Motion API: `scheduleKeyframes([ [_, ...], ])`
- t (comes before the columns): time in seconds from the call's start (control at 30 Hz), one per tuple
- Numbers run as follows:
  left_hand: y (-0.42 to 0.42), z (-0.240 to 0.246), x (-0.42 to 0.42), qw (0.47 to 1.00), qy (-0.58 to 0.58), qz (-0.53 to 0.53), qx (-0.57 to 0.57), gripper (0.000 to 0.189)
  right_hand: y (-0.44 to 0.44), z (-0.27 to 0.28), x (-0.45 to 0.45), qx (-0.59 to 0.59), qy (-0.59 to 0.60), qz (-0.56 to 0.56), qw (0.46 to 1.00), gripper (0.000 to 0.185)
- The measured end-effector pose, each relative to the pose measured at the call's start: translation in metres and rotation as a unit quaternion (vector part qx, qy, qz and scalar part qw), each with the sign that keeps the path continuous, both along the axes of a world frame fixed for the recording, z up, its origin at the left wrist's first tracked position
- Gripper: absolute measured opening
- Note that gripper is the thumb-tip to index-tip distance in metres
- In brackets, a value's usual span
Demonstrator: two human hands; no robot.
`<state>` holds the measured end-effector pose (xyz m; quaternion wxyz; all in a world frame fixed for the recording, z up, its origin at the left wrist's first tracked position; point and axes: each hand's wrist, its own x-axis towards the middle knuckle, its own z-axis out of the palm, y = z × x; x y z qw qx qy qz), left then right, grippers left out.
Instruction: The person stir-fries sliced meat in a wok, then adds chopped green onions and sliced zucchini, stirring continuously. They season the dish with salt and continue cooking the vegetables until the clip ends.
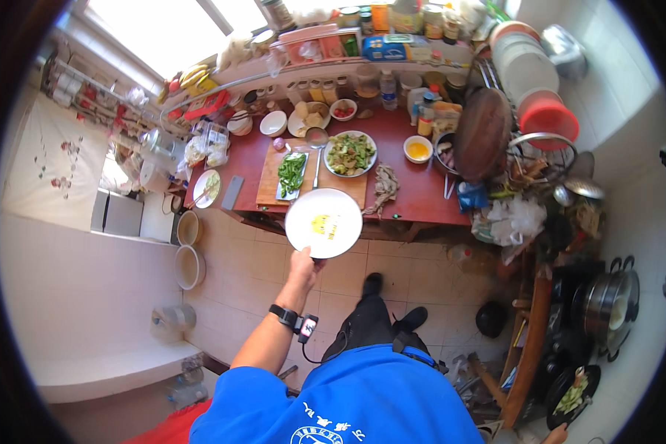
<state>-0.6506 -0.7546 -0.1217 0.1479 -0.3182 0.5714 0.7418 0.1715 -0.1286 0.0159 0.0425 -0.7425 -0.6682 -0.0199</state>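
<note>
My left hand [305, 267] grips the near rim of a white plate [339, 212] with a yellow printed picture, thumb on top. The plate hangs in the air by the table's front edge, just before the wooden cutting board [269, 177]. On that board lie sliced green peppers [292, 173] on a cleaver blade and a ladle [317, 158]. At the bottom right edge, my right hand [558, 433], mostly cut off, is closed at the near end of a black frying pan [556, 408]. Pale green vegetable pieces [571, 398] lie in the pan.
A plate of cooked vegetables [351, 153], a bowl of beaten egg [418, 150] and a crumpled cloth [386, 187] stand on the red table [422, 194]. A phone [232, 192] lies left. A steel pot [611, 305] stands on the right; a wooden-framed shelf [527, 344] borders the floor.
</note>
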Motion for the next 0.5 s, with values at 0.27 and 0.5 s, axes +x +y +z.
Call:
scheduleKeyframes([
  [0.27, -0.153, -0.038, -0.124, 0.993, 0.012, 0.059, -0.100, 0.033, -0.033, 0.047, -0.088, 0.043, -0.059, -0.085, 0.994, 0.065],
  [0.5, -0.082, -0.067, -0.143, 0.959, -0.068, -0.274, -0.025, 0.040, -0.088, 0.088, -0.135, 0.090, -0.058, -0.105, 0.989, 0.062],
])
